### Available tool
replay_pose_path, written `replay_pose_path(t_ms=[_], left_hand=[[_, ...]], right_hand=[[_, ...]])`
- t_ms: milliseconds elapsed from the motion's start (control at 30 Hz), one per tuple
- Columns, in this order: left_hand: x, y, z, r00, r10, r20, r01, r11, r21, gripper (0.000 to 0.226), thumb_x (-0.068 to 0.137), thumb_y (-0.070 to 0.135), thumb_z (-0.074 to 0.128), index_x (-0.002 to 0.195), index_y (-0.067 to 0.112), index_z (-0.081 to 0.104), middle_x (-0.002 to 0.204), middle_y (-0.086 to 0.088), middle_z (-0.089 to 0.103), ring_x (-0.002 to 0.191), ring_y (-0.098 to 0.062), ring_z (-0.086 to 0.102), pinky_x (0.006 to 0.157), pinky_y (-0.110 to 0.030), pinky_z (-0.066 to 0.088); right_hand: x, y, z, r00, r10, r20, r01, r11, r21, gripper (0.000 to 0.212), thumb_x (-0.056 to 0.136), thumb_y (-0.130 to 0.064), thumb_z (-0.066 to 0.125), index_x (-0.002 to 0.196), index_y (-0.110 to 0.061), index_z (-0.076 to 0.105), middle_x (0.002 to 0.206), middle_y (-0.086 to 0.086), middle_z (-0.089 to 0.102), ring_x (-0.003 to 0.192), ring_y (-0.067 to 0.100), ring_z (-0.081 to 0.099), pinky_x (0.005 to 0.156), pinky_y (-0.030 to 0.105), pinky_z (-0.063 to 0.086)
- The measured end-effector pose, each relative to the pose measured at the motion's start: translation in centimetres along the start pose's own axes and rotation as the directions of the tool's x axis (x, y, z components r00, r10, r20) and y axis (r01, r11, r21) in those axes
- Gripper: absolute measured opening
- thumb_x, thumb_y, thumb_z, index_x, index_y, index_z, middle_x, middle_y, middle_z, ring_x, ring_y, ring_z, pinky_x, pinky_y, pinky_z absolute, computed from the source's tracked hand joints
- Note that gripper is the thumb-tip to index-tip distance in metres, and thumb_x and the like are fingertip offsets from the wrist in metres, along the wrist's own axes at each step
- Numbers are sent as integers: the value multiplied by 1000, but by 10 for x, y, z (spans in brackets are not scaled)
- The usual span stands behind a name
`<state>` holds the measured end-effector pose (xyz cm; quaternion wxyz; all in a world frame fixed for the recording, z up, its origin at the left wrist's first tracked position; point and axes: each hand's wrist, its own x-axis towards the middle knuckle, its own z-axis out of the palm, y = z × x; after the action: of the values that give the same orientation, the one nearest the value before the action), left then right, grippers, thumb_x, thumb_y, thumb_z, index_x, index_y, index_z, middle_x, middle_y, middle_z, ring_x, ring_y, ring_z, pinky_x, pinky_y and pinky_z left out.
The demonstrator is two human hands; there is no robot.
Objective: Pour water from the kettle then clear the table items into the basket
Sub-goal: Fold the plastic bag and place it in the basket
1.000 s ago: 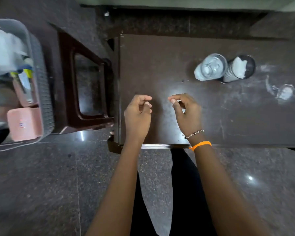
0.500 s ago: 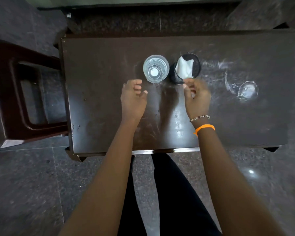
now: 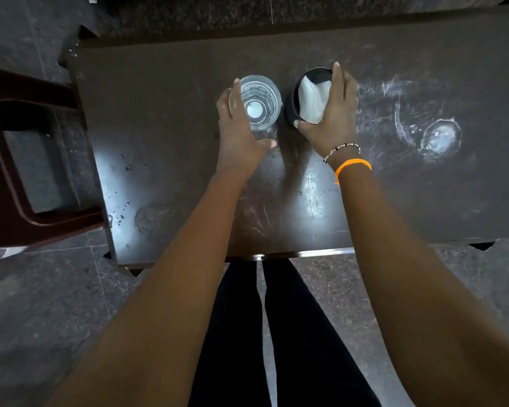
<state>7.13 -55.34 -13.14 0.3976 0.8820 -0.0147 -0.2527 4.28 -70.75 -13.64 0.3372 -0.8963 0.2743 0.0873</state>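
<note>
The person stands close against the near edge of the dark brown, scratched wooden table (image 3: 174,118), legs in black trousers (image 3: 276,333) just below it, on a grey speckled stone floor (image 3: 41,318). Both bare forearms reach forward and slightly inward over the tabletop, roughly parallel.

The right wrist carries an orange band (image 3: 353,165) and, just beyond it, a thin beaded bracelet (image 3: 340,149). The right hand (image 3: 332,113) is curved around the right side of a black cylindrical cup holding crumpled white paper (image 3: 309,98): the thumb presses the near rim, the fingers stretch up along the far right wall to the far rim. It looks like a grasp on the cup, which stands upright on the table.

The left hand (image 3: 238,133) wraps the left side of a clear drinking glass (image 3: 259,101), seen from above with a bright spot at its bottom. Its fingers lie along the glass's left wall, the thumb sticks out to the right across the near side, low by the tabletop. The hand cups the glass; whether it grips firmly I cannot tell. Glass and black cup stand just beside each other, near the middle of the table.

Right of the cup, well apart, a whitish ring-shaped stain (image 3: 438,138) marks the wood, with pale scratches around it. At the left of the table stands a dark reddish-brown plastic stool (image 3: 0,177).
</note>
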Motion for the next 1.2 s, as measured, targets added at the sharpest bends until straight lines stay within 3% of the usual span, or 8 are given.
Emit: replay_pose_path(t_ms=[67, 167, 267, 467, 733, 933, 1200], left_hand=[[4, 4, 5, 999, -24, -23, 24, 1000, 5, 115, 63, 12, 84, 149, 9, 7, 151, -15, 14, 138, -29, 27, 112, -33, 28], [11, 9, 8, 997, -10, -79, 15, 998, 54, 106, 65, 13, 83, 146, 6, 16, 148, -15, 21, 133, -28, 33, 112, -36, 31], [14, 9, 7, 990, 35, -139, -18, 992, 124, 93, 63, 17, 83, 138, 3, 28, 139, -15, 33, 126, -26, 41, 107, -39, 38], [-17, 1, 14, 983, 4, -185, 17, 994, 111, 88, 62, 15, 81, 135, 5, 33, 135, -13, 36, 121, -27, 45, 104, -41, 41], [-53, -10, 26, 984, -23, -177, 39, 995, 88, 89, 62, 18, 83, 135, 4, 34, 136, -13, 38, 125, -25, 42, 105, -37, 40], [-52, -12, 25, 990, -3, -140, 18, 994, 105, 90, 64, 19, 82, 138, 5, 32, 139, -13, 36, 127, -24, 39, 106, -37, 40], [-53, -11, 22, 997, -20, -70, 26, 995, 94, 101, 62, 20, 85, 143, 7, 25, 144, -12, 29, 131, -27, 37, 109, -38, 36]], right_hand=[[-1, 1, -2, 1000, 1, -28, 0, 1000, 20, 98, 67, -15, 77, 145, -4, 19, 144, 16, 27, 134, 28, 32, 115, 34, 26], [-7, 4, -6, 997, 9, -81, -5, 999, 48, 94, 63, -13, 76, 141, -3, 25, 138, 17, 32, 127, 28, 38, 112, 36, 32], [-16, 9, -8, 995, 5, -96, 3, 996, 91, 94, 62, -11, 75, 141, -3, 25, 138, 18, 31, 128, 29, 37, 112, 37, 32], [-39, 16, -9, 998, -7, -56, 13, 995, 100, 94, 63, -7, 72, 143, -4, 24, 139, 17, 31, 129, 28, 35, 113, 36, 31], [-66, 26, 4, 1000, -9, 22, 7, 995, 96, 96, 63, -7, 75, 144, -5, 23, 141, 17, 30, 132, 29, 32, 114, 36, 30], [-69, 25, 13, 1000, -11, 2, 10, 998, 66, 95, 65, -10, 75, 144, -5, 23, 143, 18, 30, 134, 30, 31, 114, 37, 29], [-70, 27, 12, 999, -9, 36, 5, 993, 120, 103, 63, -14, 82, 145, -6, 21, 147, 15, 26, 137, 28, 27, 112, 23, 18]])
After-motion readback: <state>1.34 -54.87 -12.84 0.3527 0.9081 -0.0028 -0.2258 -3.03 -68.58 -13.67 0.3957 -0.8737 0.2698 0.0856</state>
